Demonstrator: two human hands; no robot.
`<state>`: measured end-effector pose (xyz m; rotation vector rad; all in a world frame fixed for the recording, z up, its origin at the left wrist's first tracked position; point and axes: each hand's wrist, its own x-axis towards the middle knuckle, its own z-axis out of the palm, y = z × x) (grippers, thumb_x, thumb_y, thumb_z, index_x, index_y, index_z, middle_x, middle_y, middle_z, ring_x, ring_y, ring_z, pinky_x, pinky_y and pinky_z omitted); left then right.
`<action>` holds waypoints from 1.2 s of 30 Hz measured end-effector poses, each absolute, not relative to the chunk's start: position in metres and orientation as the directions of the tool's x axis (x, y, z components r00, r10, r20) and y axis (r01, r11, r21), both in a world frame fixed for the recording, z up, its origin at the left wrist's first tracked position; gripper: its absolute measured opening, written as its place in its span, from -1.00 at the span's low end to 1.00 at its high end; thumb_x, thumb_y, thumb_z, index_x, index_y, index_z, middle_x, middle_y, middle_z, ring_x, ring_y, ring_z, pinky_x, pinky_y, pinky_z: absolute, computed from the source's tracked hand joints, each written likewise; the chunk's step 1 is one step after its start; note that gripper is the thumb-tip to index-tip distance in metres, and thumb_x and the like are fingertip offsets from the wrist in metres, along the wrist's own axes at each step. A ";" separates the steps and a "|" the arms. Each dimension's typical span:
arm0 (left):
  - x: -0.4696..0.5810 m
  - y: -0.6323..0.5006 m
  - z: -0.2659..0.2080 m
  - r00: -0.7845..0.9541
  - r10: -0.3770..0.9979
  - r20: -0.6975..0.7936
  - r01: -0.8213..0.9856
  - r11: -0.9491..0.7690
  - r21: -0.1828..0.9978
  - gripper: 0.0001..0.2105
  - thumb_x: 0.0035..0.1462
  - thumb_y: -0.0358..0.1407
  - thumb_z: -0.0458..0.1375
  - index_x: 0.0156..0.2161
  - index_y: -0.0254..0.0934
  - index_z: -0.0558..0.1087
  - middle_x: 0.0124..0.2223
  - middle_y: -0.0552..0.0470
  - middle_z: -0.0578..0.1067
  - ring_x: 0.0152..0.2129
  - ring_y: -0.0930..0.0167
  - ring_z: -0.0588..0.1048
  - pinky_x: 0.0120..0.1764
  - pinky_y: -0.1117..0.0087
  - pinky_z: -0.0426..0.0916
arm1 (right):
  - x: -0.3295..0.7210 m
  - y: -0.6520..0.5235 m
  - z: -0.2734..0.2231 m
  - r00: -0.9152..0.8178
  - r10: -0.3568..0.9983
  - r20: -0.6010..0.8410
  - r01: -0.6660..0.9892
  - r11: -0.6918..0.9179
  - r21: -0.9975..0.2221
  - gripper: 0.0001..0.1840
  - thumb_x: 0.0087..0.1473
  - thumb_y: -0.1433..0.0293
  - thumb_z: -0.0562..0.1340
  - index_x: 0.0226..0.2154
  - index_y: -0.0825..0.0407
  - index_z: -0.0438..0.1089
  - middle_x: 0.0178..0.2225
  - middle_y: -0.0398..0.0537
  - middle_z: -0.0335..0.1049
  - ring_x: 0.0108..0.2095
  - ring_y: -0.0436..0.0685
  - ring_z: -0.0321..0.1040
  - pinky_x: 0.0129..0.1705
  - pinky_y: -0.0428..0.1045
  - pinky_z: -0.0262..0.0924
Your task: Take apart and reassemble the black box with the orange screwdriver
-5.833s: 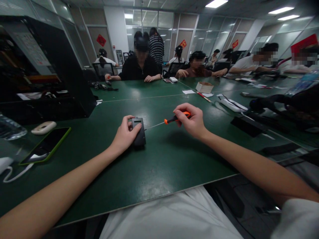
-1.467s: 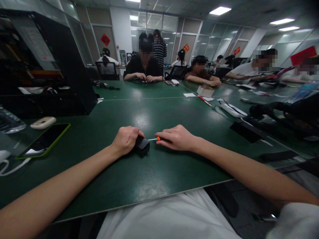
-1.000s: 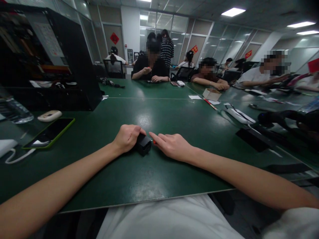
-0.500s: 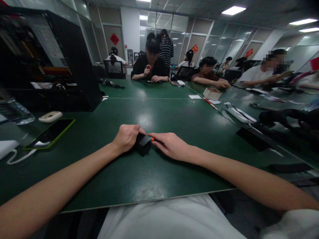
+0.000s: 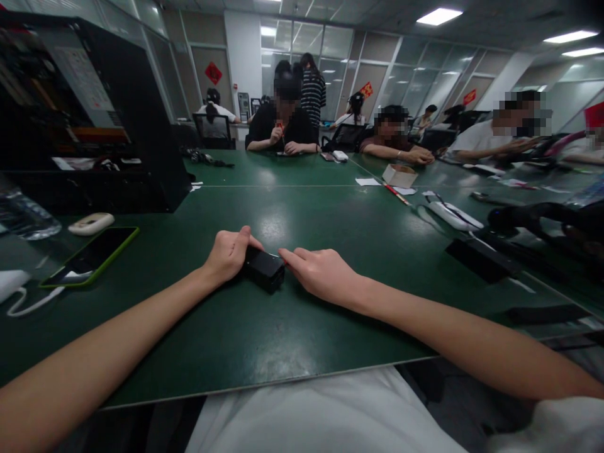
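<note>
**Two hands close on a small black device on a green table**

A person's left hand (image 5: 229, 253) curls around the near-left end of a small black device (image 5: 264, 269), fingers wrapped over it and thumb raised on top. The device lies flat on the dark green table (image 5: 292, 333), roughly in the middle of the view and just ahead of the person's body. Its long axis runs from the left hand toward the lower right, and its free end points at the right hand (image 5: 321, 275).

The right hand rests palm down on the table, its fingers pressed together, with the index fingertip touching the device's far right corner. A sliver of orange-red shows under that fingertip; the tool it belongs to is otherwise hidden, so whether the hand pinches it cannot be told.

Half a second ago the device stood more on end, with a blocky face toward the camera; now it lies lower and longer. The orange tip was plainer then.

To the left lie a green-cased phone (image 5: 89, 257) and a clear water bottle (image 5: 21, 217). Other people sit along the far side.
</note>
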<state>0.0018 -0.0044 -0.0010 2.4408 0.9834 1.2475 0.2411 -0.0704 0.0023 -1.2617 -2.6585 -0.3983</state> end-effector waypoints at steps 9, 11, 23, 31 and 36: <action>0.004 -0.005 -0.003 0.380 0.617 0.689 0.467 -0.771 0.433 -0.35 0.46 -0.16 -0.19 -0.47 -0.30 0.65 -0.50 -0.04 0.64 -0.60 0.41 0.56 -0.44 0.41 0.40 | 0.241 -0.057 0.004 -0.650 0.713 0.261 0.540 0.676 -0.501 -0.76 0.35 0.40 0.08 -0.09 0.08 0.44 -0.29 -0.05 0.51 -0.33 0.04 0.41 -0.25 -0.09 0.17; 0.005 -0.005 -0.003 0.373 0.614 0.696 0.461 -0.773 0.436 -0.36 0.46 -0.18 -0.18 -0.47 -0.31 0.65 -0.51 -0.04 0.64 -0.61 0.42 0.56 -0.46 0.42 0.39 | 0.245 -0.054 0.003 -0.646 0.710 0.281 0.539 0.685 -0.490 -0.73 0.35 0.38 0.10 -0.03 0.08 0.44 -0.24 -0.03 0.53 -0.31 0.05 0.42 -0.23 -0.07 0.19; 0.005 -0.009 -0.002 0.394 0.578 0.715 0.469 -0.795 0.385 -0.34 0.46 -0.17 -0.20 -0.49 -0.32 0.63 -0.56 -0.03 0.60 -0.68 0.45 0.50 -0.51 0.43 0.34 | 0.282 -0.037 0.003 -0.541 0.818 0.196 0.830 0.556 -0.028 -0.70 0.33 0.32 0.09 -0.01 0.02 0.45 -0.10 0.02 0.52 -0.16 0.20 0.49 -0.26 0.00 0.17; 0.013 -0.015 -0.005 0.442 0.523 0.728 0.443 -0.834 0.329 -0.35 0.48 -0.15 -0.21 -0.46 -0.31 0.61 -0.54 -0.01 0.60 -0.65 0.46 0.50 -0.48 0.44 0.34 | 0.277 -0.048 0.007 -0.607 0.704 0.369 0.768 0.639 0.043 -0.61 0.37 0.19 0.07 -0.03 0.09 0.46 -0.11 0.10 0.49 -0.15 0.23 0.45 -0.19 0.07 0.31; 0.018 -0.020 -0.004 0.453 0.543 0.707 0.466 -0.821 0.331 -0.37 0.47 -0.16 -0.22 -0.47 -0.30 0.56 -0.54 0.01 0.56 -0.61 0.45 0.51 -0.43 0.43 0.33 | 0.260 -0.069 0.011 -0.673 0.481 0.562 0.541 0.838 -0.068 -0.40 0.23 0.00 0.23 0.04 0.17 0.42 -0.05 0.18 0.48 -0.08 0.22 0.44 -0.06 0.08 0.38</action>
